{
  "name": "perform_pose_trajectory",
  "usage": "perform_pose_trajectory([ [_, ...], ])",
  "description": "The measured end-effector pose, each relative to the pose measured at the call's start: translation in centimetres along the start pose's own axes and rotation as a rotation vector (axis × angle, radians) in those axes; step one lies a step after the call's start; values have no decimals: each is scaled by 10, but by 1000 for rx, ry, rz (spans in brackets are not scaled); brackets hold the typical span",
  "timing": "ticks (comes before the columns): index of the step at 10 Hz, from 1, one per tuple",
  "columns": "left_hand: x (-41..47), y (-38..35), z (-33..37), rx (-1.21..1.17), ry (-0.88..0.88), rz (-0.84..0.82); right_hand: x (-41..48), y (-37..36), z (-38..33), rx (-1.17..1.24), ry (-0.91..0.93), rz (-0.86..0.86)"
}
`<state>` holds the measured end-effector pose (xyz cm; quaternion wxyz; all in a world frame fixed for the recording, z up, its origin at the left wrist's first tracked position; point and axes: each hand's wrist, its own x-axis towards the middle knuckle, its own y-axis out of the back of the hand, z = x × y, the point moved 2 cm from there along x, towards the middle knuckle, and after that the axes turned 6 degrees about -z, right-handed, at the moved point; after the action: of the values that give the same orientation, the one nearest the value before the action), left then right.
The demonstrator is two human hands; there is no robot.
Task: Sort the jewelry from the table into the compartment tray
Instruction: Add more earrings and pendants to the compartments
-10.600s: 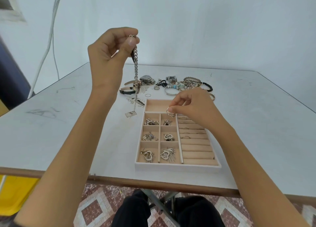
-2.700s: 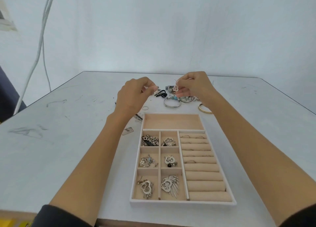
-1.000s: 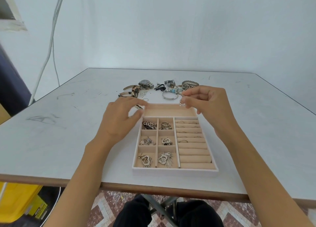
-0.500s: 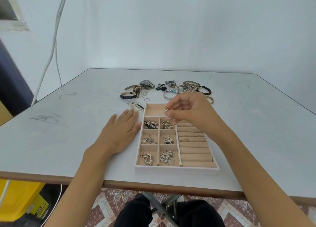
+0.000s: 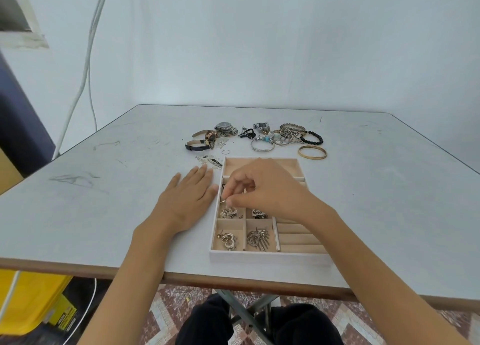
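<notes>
Left hand (image 5: 187,201) lying flat on the table (image 5: 104,209), fingers straight and slightly spread, thumb right beside the left wall of the compartment tray (image 5: 270,258). Right hand (image 5: 265,191) hovering over the tray's left-side compartments, thumb and forefinger pinching a small silver piece (image 5: 223,200); too small to identify. Heart earrings (image 5: 228,240) sitting in the near-left compartment, fringed heart piece (image 5: 258,238) in the next one over. Unsorted pile lying just past the tray's far edge: watches (image 5: 211,136), black bead bracelet (image 5: 313,137), gold bangle (image 5: 311,152), silver bangle (image 5: 262,147).
</notes>
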<state>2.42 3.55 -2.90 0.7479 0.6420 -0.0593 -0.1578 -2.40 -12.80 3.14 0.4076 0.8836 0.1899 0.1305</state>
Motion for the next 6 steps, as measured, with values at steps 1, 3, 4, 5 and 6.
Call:
perform_pose_trajectory([
  [1, -1, 1, 0, -13, -1, 2, 1, -3, -3, -123, -16, -7],
  [3, -1, 1, 0, -26, -4, 5, -3, -5, -10, -351, -45, 12],
  [4, -1, 1, 0, -28, -3, 5, -3, -7, -13, -419, -45, 35],
  [5, -1, 1, 0, -31, -1, 5, -2, -11, -12, -505, -36, 56],
  [6, -1, 1, 0, -25, 1, 5, 0, -16, -11, -550, -12, 35],
])
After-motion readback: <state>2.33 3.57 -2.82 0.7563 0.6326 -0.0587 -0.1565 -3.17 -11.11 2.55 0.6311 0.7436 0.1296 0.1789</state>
